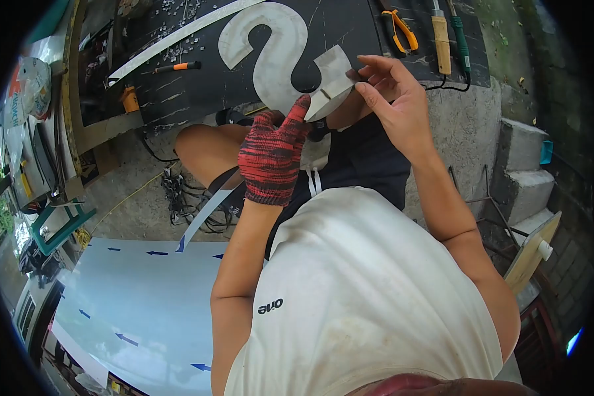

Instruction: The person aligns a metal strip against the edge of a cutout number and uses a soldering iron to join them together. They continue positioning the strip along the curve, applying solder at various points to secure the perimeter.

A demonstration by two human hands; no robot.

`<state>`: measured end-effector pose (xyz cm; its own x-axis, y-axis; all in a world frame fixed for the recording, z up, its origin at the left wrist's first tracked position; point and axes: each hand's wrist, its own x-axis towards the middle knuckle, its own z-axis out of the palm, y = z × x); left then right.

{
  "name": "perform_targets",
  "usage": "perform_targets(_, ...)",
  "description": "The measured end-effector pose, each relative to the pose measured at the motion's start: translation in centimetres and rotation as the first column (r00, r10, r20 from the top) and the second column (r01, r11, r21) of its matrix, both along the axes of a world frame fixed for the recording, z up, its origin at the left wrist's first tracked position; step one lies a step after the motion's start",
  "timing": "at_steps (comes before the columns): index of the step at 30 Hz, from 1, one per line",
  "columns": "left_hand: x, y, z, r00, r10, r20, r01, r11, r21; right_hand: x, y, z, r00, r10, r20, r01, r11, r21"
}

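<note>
Clamping a metal strip point(338, 87) in gloved left grip point(270, 158), apparently pinching it in bare right grip point(402, 105), at metal letter S point(290, 39).

Red and black mottle the knitted glove point(272, 162) near the centre of the frame. The S-shaped piece point(280, 61) at upper centre is dull silver-grey; the table point(350, 30) under it is black, threaded with thin white veins. Orange-handled pliers point(408, 34) show at upper right. The shirt point(369, 264) is white with brownish smudges and black lettering point(270, 306). At lower left, dark blue arrows point(127, 339) dot a pale blue sheet point(152, 297).
</note>
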<state>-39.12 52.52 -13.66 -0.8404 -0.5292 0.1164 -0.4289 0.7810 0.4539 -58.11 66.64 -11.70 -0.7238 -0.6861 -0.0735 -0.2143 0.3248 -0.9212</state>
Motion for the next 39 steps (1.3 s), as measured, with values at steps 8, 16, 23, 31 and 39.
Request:
perform_targets(8,1.7,2.0,1.4,0.997,0.025,-0.067,0.01,0.876,0.482,2.0,1.8,1.4,0.965,0.093,0.243,-0.057,0.987,-0.153)
perform_targets(16,3.0,2.2,2.3,0.998,0.06,-0.009,-0.003,0.196,0.981,1.8,2.4,0.5,0.938,0.17,0.301,-0.087,0.959,-0.27)
perform_targets(23,3.4,2.1,1.4,0.946,-0.142,-0.293,0.325,0.421,0.847,1.7,3.0,-0.8,0.788,0.171,0.592,-0.021,0.968,-0.251)
perform_targets(31,3.2,2.6,0.9,0.996,0.081,-0.023,0.029,-0.07,0.997,2.4,3.3,-0.7,0.786,0.136,0.604,-0.008,0.978,-0.209)
perform_targets(39,1.9,2.1,1.4,1.0,-0.008,-0.023,0.023,0.088,0.996,2.8,3.0,0.2,0.787,0.142,0.601,-0.026,0.98,-0.197)
